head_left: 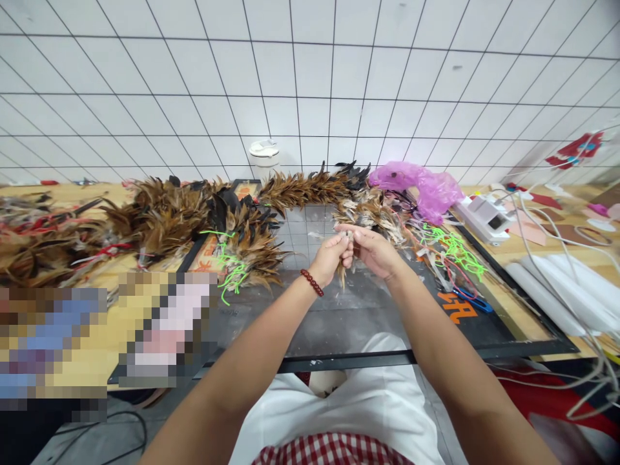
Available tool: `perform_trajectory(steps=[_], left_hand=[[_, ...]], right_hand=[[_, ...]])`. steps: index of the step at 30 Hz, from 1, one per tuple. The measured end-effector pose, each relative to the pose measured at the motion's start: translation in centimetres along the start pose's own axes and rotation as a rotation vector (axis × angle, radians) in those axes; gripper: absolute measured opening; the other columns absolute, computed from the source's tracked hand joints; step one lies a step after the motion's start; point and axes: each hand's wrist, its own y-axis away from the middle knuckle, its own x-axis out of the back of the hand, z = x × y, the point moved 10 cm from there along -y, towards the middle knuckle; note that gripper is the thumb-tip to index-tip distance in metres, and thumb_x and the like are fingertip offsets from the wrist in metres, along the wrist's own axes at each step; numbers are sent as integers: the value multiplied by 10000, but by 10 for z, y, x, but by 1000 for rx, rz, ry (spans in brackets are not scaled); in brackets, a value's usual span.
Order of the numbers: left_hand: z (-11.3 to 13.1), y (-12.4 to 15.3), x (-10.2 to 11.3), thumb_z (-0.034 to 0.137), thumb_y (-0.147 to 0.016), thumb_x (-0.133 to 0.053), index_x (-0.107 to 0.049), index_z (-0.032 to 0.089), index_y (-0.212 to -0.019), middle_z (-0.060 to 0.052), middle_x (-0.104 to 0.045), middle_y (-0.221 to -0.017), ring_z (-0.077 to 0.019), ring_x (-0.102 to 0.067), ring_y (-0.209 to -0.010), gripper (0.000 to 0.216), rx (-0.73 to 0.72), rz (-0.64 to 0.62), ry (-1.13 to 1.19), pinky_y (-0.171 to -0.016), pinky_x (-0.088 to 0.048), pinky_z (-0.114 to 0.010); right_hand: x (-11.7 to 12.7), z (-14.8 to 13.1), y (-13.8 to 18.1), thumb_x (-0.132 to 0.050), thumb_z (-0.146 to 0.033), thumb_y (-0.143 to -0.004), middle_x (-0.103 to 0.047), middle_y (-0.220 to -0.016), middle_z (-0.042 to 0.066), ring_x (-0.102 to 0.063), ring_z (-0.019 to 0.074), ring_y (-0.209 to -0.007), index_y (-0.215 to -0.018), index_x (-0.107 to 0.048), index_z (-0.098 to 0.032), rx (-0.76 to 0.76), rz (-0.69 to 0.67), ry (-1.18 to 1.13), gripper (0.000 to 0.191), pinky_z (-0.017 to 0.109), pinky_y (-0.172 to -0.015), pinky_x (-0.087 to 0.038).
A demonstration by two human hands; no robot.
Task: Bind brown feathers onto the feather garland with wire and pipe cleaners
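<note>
My left hand (330,256) and my right hand (372,248) meet above the dark cutting mat (349,316), fingers pinched together on a small bunch of brown feathers (343,271) that hangs down between them. A red bead bracelet (311,283) circles my left wrist. Just beyond my hands lies a pile of loose speckled feathers (371,210). A bundle of dark and brown feathers (247,242) tied with green cord lies to the left of my hands.
Long strings of brown feathers (159,216) run across the back of the table. A pink plastic bag (426,187), green cords (453,248), blue scissors (472,300), a white device (484,216), white rolls (566,284) and cables lie right. A white cup (264,158) stands behind.
</note>
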Motion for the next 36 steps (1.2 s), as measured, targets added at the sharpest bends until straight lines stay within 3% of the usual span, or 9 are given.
perform_trajectory(steps=[5, 12, 17, 23, 29, 32, 36], left_hand=[[-7, 2, -9, 412, -803, -653, -459, 154, -647, 66, -373, -491, -50, -391, -395, 358, 79, -85, 6, -445, -346, -200], [-3, -1, -8, 313, -790, -645, -511, 150, -756, 46, -445, -587, -50, -424, -449, 214, -1, -62, -6, -459, -352, -196], [-1, -2, -4, 381, -794, -655, -539, 159, -857, 64, -416, -589, -35, -356, -420, 259, -54, -9, -80, -423, -277, -181], [6, -1, 4, 443, -820, -623, -481, 154, -686, 80, -303, -524, -20, -244, -410, 348, -42, 53, -89, -422, -229, -165], [4, -2, 4, 453, -843, -589, -497, 154, -720, 86, -280, -515, -28, -223, -410, 335, -40, 46, -93, -413, -211, -165], [3, -2, 3, 442, -844, -592, -496, 153, -723, 93, -268, -506, -29, -221, -407, 327, -53, 49, -112, -411, -202, -166], [5, -2, 7, 388, -841, -613, -508, 147, -736, 84, -319, -516, -27, -256, -407, 283, -81, 108, -137, -408, -201, -169]], right_hand=[[-17, 3, 7, -723, -398, -744, -551, -570, -36, -546, 125, -512, -1104, -659, -155, -76, -154, -50, 439, 277, -468, -516], [3, 8, -3, -747, -366, -711, -602, -586, 6, -543, 134, -472, -789, -677, -167, -17, -17, -71, 225, 287, -401, -505], [11, 11, -8, -760, -350, -679, -577, -568, -14, -506, 123, -477, -849, -697, -175, -8, 85, -88, 252, 274, -431, -484], [2, 1, -4, -638, -492, -771, -515, -606, -41, -527, 127, -593, -995, -682, -204, 40, 116, -77, 367, 289, -604, -484], [10, 3, -4, -692, -317, -684, -494, -569, -54, -472, 102, -577, -927, -711, -180, 26, 194, -99, 279, 245, -604, -427], [14, 6, -5, -679, -266, -641, -579, -615, -35, -462, 100, -578, -889, -725, -189, -4, 212, -134, 264, 242, -603, -423], [15, 5, -3, -691, -349, -649, -696, -859, -7, -505, 100, -650, -863, -730, -221, -5, 245, -215, 253, 248, -657, -449]])
